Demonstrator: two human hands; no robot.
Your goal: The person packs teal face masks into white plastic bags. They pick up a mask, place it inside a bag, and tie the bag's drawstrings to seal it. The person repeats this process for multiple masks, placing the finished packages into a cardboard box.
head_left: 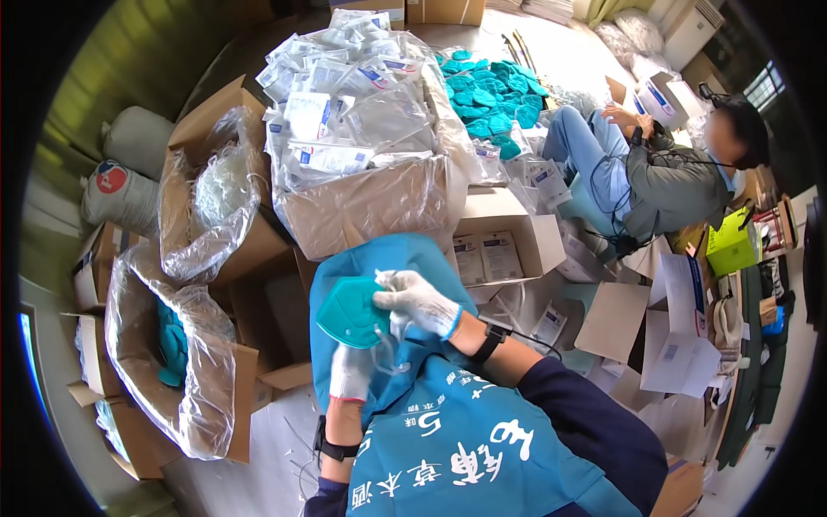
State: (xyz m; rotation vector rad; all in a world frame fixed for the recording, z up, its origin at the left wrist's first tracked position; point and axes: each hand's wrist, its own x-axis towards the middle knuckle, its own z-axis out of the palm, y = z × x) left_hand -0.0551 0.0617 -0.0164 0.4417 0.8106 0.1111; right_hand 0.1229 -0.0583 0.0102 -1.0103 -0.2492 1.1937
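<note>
While pinching the right edge of a teal folded face mask (351, 307) between the fingertips of the white-gloved right hand (419, 303), holds it broad face upward above a blue printed apron (435, 358) spread across the lap. Meets the mask's lower edge with the white-gloved left hand (351, 374), partly tucked beneath; cannot tell, with those fingers hidden, whether pinching or only propping. Shows pale straps (389, 351) dangling from the mask's lower right, just below the right hand.

Beyond the lap, faces the front wall of a big plastic-wrapped carton (362, 205), heaped with clear packets (345, 129). To the right, beside the apron's far edge, meets an open white box (538, 250) with packets inside. To the left, near the left hand, meets the crinkled rim of a plastic-lined carton (211, 332) with teal masks (172, 340) inside. Leaves most room directly above the lap and at lower left, over pale floor (211, 474). Farther right, well apart from both hands, shows a seated person (676, 189).
</note>
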